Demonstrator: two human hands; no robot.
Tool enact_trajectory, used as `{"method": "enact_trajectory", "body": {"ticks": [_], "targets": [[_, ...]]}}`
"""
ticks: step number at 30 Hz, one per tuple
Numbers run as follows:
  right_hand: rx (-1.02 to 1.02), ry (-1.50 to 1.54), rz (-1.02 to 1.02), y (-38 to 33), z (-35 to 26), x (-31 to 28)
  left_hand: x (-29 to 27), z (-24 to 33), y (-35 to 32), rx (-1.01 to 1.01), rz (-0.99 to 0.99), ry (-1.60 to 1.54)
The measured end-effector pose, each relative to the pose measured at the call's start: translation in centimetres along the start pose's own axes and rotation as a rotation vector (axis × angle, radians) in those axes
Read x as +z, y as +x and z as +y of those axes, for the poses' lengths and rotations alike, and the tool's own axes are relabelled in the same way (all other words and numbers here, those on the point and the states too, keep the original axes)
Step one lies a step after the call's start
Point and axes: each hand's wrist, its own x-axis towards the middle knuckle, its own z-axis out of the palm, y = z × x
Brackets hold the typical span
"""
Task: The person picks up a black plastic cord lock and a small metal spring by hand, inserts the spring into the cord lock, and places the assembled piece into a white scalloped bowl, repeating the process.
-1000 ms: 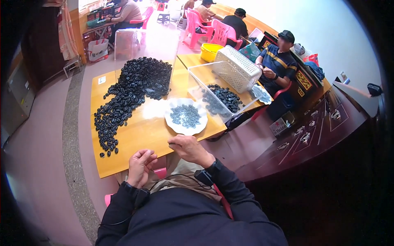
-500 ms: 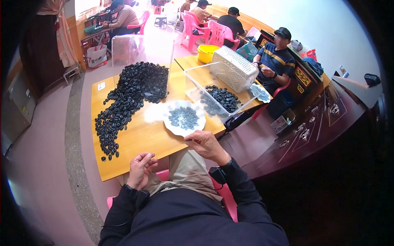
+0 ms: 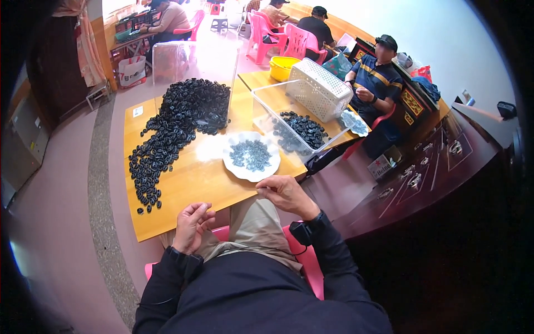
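Note:
My left hand (image 3: 192, 227) hovers just off the table's near edge, thumb and index finger pressed together; whatever they hold, if anything, is too small to make out. In front of the white scalloped plate (image 3: 251, 177), my right hand (image 3: 289, 196) is closed in a pinch, fingertips pointing left, and its contents cannot be made out either. Small greyish translucent pieces (image 3: 250, 155) lie spread in the plate. Left of it, a large heap of small black oval plastic parts (image 3: 161, 147) runs from the back of the table (image 3: 194, 195) down its left side.
A clear plastic bin (image 3: 194, 54) stands tipped behind the heap. Another clear bin (image 3: 285, 122) with black parts sits to the right, beside a white perforated basket (image 3: 322, 92) and a yellow basin (image 3: 282, 69). A co-worker (image 3: 374, 83) sits at the far right; others sit farther back.
My right hand has shifted slightly to the right, still pinched. The left hand has barely moved. The view has tilted a little, and the plate and heap look unchanged.

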Motion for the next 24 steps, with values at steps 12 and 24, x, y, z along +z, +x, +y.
{"method": "enact_trajectory", "body": {"ticks": [12, 24], "targets": [[-0.091, -0.078, 0.003, -0.3, -0.2, 0.5, 0.1, 0.0, -0.3, 0.000, -0.032, -0.004], [-0.104, -0.073, 0.029, -0.5, 0.2, 0.7, 0.4, 0.1, -0.4, -0.007, -0.050, 0.014]]}}
